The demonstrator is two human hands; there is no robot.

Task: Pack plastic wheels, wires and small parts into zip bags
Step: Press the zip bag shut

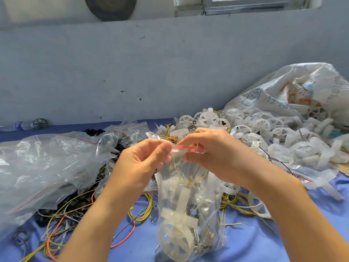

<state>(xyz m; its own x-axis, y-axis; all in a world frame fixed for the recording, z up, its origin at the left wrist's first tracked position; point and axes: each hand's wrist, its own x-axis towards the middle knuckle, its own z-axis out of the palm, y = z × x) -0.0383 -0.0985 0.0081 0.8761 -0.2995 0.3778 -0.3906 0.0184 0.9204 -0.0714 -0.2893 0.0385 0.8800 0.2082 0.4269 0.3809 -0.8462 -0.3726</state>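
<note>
left hand (pixel 143 159) at the left end of the zip bag (pixel 188 207) mouth, thumb and forefinger pinched on the red-lined seal (pixel 190 147). right hand (pixel 211 150) pinched on the same seal at its right end, fingers curled over the strip. bag held upright over the blue cloth (pixel 287 235), bottom low between the forearms, translucent wheel (pixel 175 235) and thin yellow wires (pixel 188 178) inside.

writing: blue and orange print on the woven sack (pixel 283 87) at far right, creased and mostly unreadable, digits like "952" only; blue label on the water bottle (pixel 21 125) by the wall, too small to read.

room: pile of white wheels (pixel 264 133) close behind and right of the hands; crumpled clear bags (pixel 47 161) at left; loose wires (pixel 75 214) tangled below them and under the forearms; bare cloth at lower right and bottom centre; far table edge tight against the grey wall (pixel 151 63).
</note>
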